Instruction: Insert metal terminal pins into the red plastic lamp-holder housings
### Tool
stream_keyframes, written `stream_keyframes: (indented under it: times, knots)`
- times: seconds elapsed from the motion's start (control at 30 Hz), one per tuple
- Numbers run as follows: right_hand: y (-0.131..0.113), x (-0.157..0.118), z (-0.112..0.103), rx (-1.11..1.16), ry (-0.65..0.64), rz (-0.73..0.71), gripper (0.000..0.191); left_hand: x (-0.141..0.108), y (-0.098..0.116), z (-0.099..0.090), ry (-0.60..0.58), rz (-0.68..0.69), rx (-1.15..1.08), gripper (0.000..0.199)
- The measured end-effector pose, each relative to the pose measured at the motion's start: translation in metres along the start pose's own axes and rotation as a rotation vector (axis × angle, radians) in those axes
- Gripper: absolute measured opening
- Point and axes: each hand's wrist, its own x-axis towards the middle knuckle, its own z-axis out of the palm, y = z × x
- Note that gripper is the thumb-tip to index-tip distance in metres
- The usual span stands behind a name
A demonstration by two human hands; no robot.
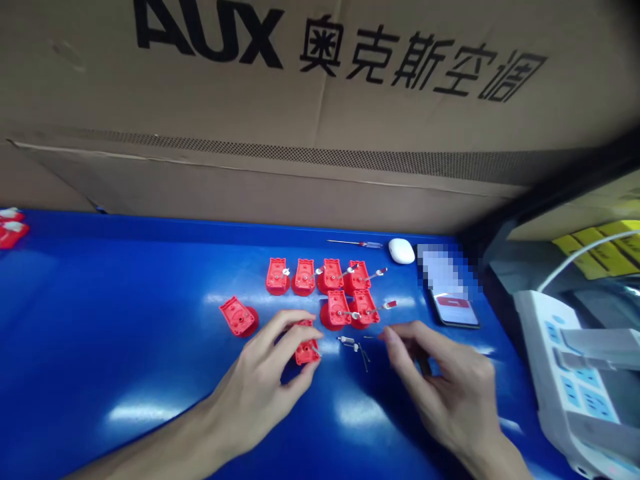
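My left hand (265, 380) grips the red plastic housing (307, 353), long axis running near-to-far; the metal pin (349, 340) lies just left of my right hand's (440, 387) pinched fingers (387, 336), and I cannot tell if they hold anything.

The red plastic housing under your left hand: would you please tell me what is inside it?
In the red plastic housing, a thin metal pin shows beside the left hand. The fingers cover its upper part, so what lies there cannot be seen.
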Motion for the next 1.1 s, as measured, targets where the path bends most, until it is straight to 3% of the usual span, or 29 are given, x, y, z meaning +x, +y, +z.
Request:
stream_keyframes:
  times: [0.13,0.23,0.53,0.8,1.0,1.1]
  knots:
    - [0.012,-0.018,0.008,0.077,-0.166,0.097,0.012,-0.001,0.0,0.001,-0.016,0.003,-0.004,0.03]
    - [0.012,-0.022,0.015,0.059,-0.224,0.063,0.014,0.0,0.001,-0.001,0.009,0.026,0.016,0.03]
    - [0.006,-0.021,0.036,-0.156,-0.2,-0.057,0.021,0.004,-0.003,-0.004,0.081,0.08,-0.021,0.016]
    - [0.008,-0.019,0.039,-0.207,-0.278,-0.029,0.02,0.003,-0.005,-0.002,0.103,0.069,-0.031,0.017]
    - [-0.013,-0.007,0.017,0.147,-0.336,-0.036,0.012,0.004,-0.001,-0.003,0.11,0.075,-0.029,0.026]
    - [-0.034,-0.002,0.004,0.324,-0.415,-0.125,0.006,0.005,0.003,-0.006,0.127,0.13,-0.043,0.041]
